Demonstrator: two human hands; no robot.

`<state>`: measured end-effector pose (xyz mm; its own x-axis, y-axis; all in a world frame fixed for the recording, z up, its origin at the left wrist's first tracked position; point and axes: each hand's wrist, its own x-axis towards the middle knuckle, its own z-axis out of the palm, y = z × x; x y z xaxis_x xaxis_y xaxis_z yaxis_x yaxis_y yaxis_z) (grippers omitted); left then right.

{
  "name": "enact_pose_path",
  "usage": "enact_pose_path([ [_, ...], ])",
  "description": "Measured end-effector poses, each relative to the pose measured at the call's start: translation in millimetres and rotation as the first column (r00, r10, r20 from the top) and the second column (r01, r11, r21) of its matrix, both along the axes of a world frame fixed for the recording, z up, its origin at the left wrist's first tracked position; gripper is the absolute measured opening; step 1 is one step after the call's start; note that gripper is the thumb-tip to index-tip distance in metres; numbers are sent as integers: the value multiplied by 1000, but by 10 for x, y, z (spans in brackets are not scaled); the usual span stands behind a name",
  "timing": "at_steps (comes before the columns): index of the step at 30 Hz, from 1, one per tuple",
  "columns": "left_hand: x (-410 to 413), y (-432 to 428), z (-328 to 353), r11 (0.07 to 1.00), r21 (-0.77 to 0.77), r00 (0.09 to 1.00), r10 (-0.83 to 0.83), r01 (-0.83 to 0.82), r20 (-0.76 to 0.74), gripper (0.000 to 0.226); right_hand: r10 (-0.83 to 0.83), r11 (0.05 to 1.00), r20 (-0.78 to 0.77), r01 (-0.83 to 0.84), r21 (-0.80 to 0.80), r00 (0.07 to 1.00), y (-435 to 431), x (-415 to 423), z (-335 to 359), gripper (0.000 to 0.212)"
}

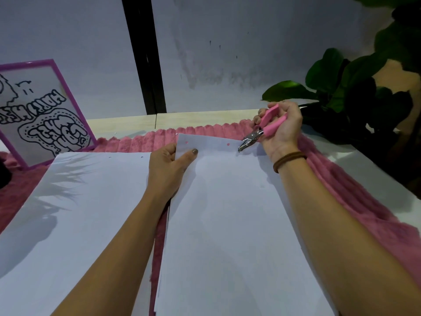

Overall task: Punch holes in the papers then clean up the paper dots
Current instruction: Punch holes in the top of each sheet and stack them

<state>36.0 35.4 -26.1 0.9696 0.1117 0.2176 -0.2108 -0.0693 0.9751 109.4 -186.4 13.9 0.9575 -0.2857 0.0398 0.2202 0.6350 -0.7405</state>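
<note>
A white sheet (227, 201) lies on a stack of papers on the right, with two punched holes near its far edge. My left hand (168, 169) pinches its far left corner, thumb on top. My right hand (282, 126) grips a pink-handled hole punch (262, 131). The punch's metal jaws sit over the sheet's far right corner. A second white pile (79, 213) lies on the left, with small notches along its far edge. A tiny paper dot (176, 134) rests on the pink mat just beyond the sheet.
A fluffy pink mat (355, 197) covers the desk under the papers. A purple-framed picture (43, 115) leans at the far left. A leafy green plant (355, 87) stands at the far right, close to my right hand. A wall rises behind the desk.
</note>
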Motion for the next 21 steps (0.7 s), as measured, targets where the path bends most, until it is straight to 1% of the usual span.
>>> enact_pose_path([
  [3,19,2,-8,999,33,1000,-2,2,9,14,-100,993,-34,102,58,994,-138,4,-27,17],
  [5,25,2,-12,999,36,1000,-4,4,12,14,-137,983,-48,142,113,989,-196,-8,-18,19],
  [8,23,2,-15,999,40,1000,-12,11,19,13,-176,972,-52,182,150,983,-255,-45,11,22],
  [13,13,-2,-11,999,40,999,-16,15,30,14,-184,976,-92,193,97,979,-276,-34,-12,22],
  [21,0,-17,6,999,34,998,-37,35,50,16,-163,982,-85,170,86,983,-269,-15,-14,20],
])
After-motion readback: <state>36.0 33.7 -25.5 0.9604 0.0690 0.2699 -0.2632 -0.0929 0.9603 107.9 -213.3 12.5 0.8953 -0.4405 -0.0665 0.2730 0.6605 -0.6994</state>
